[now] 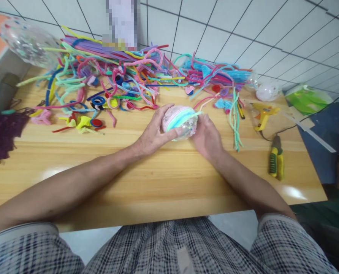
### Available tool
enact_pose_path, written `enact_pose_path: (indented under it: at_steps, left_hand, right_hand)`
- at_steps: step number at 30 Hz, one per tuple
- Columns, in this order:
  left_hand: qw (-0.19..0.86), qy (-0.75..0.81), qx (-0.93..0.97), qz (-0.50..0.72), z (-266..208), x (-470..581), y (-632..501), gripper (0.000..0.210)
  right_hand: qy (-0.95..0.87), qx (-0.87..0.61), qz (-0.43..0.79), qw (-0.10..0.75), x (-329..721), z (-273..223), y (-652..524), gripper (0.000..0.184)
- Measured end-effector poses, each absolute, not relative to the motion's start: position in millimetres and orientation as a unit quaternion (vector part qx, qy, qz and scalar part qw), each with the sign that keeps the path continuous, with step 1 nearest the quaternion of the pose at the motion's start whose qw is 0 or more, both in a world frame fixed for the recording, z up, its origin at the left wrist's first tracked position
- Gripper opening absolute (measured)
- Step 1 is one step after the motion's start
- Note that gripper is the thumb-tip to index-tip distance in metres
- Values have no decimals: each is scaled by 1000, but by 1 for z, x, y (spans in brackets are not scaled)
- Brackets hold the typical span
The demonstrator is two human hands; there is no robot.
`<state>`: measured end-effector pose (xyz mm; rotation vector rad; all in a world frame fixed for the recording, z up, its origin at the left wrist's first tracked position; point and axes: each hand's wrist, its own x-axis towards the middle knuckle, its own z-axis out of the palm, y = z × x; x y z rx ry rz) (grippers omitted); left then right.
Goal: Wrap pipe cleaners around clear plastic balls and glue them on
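Observation:
Over the middle of the table I hold a small clear confetti balloon (188, 130) with pink, blue and mint pipe cleaners (181, 117) wrapped in bands around it. My left hand (155, 131) is closed round its left side, with the thumb across the lower front. At the right side, my right hand (208, 137) curls against the balloon. A mint pipe cleaner end sticks out beside its thumb. Its other fingertips are partly hidden behind the balloon.
Loose pipe cleaners (101, 53) heap along the tiled wall. A larger confetti balloon (29, 43) sits back left, a smaller balloon (268, 91) back right. At right lie a yellow glue gun (262, 114) with a cord, pliers (276, 158) and a utility knife (240, 110).

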<state>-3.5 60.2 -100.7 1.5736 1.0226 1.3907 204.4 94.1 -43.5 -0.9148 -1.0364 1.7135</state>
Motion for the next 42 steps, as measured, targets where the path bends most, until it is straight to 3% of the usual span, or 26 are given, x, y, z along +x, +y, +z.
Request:
enact_pose_path:
  at_steps: [12, 18, 25, 42]
  left_hand:
    - [262, 434, 697, 506, -98, -5, 55, 97]
    - [259, 426, 710, 497, -100, -6, 57, 98]
    - [286, 390, 713, 508, -101, -7, 59, 114]
    - [236, 352, 741, 520, -98, -5, 58, 118]
  right_hand:
    - [-434, -376, 677, 460, 206, -41, 89, 50]
    - [-431, -391, 676, 453, 206, -43, 91, 51]
    - [-428, -393, 667, 466, 206, -42, 96, 45]
    - [-369, -394, 732, 416, 210, -52, 109, 32]
